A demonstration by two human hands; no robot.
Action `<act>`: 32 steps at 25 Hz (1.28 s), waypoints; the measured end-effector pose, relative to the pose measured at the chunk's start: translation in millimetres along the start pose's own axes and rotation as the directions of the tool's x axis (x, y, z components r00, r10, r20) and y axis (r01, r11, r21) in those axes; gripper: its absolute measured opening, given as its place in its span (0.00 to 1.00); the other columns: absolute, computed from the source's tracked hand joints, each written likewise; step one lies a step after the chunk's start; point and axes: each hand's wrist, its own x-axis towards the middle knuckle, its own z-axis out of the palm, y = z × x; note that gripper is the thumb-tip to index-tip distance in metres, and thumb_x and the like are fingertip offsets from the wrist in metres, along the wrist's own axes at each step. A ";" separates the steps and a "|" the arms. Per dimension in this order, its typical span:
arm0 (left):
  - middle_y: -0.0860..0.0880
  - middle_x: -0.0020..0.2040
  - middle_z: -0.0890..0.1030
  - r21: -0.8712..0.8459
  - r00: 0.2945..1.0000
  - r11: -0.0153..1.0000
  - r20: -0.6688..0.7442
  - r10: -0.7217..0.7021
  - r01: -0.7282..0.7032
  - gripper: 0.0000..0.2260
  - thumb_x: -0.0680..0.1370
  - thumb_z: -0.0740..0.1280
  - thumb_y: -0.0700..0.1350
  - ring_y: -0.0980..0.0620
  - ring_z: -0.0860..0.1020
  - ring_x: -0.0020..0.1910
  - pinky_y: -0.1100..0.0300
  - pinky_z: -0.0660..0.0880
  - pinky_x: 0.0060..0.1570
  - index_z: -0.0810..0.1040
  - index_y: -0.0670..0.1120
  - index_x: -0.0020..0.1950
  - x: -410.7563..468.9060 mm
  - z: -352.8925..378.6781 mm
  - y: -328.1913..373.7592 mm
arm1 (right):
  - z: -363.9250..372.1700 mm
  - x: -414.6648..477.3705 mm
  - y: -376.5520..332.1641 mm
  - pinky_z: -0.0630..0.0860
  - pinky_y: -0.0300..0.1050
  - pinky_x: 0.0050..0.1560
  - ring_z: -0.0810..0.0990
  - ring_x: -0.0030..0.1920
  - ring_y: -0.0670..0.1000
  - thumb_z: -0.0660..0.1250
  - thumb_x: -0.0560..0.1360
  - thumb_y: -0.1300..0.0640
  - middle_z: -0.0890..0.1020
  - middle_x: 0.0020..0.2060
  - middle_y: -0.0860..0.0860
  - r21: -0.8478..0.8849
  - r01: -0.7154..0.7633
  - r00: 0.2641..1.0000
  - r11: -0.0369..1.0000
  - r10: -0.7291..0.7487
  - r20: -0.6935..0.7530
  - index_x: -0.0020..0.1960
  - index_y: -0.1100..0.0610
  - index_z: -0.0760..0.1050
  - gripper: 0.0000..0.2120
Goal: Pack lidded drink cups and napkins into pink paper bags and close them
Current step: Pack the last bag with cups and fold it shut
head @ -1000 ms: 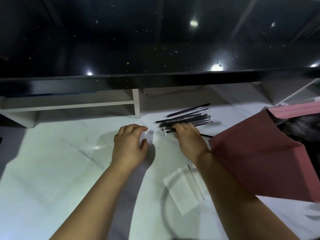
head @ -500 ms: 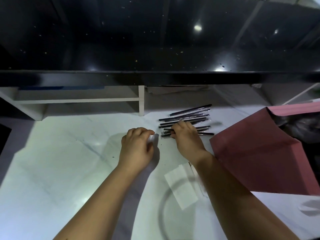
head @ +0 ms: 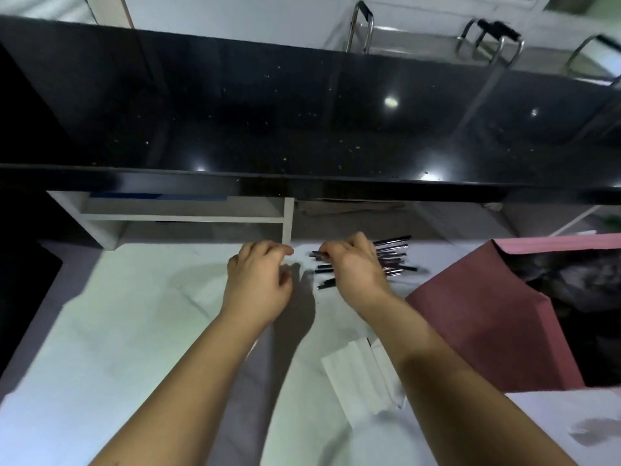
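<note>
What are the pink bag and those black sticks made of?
The pink bag looks like matte paper, with stiff creased folds. The black sticks seem plastic, maybe straws in shiny wrap, judging by silvery glints.

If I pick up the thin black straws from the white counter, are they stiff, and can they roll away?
Probably stiff and light: the black straws lie straight and thin. Likely to roll or scatter: the loose pile fans out on a smooth counter. Their glossy sheen hints they may be slippery.
</note>
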 end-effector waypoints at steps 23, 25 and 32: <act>0.57 0.55 0.77 -0.266 0.887 0.863 0.055 0.458 -0.429 0.14 0.74 0.71 0.55 0.56 0.76 0.55 0.61 0.75 0.50 0.78 0.56 0.59 -24.4 -84.8 255.3 | -298.8 -136.9 68.1 0.77 0.42 0.37 0.79 0.33 0.49 0.58 0.81 0.58 0.79 0.32 0.49 0.693 0.347 0.875 0.632 0.049 -0.482 0.46 0.52 0.76 0.09; 0.58 0.52 0.78 -0.341 0.883 0.857 0.132 0.450 -0.386 0.13 0.73 0.72 0.54 0.58 0.77 0.51 0.66 0.74 0.47 0.80 0.56 0.56 -36.6 -62.3 271.2 | -289.5 -147.8 92.1 0.78 0.41 0.37 0.79 0.34 0.49 0.59 0.80 0.59 0.79 0.32 0.49 0.719 0.366 0.892 0.591 -0.002 -0.452 0.45 0.51 0.77 0.10; 0.51 0.75 0.64 -0.013 0.944 0.946 0.050 0.325 -0.325 0.36 0.68 0.74 0.59 0.50 0.58 0.74 0.52 0.57 0.72 0.65 0.56 0.73 -43.0 -13.2 299.5 | -245.7 -151.8 180.7 0.76 0.39 0.52 0.81 0.45 0.44 0.64 0.79 0.57 0.84 0.41 0.46 0.446 0.198 0.976 0.873 -0.215 -0.013 0.49 0.49 0.80 0.06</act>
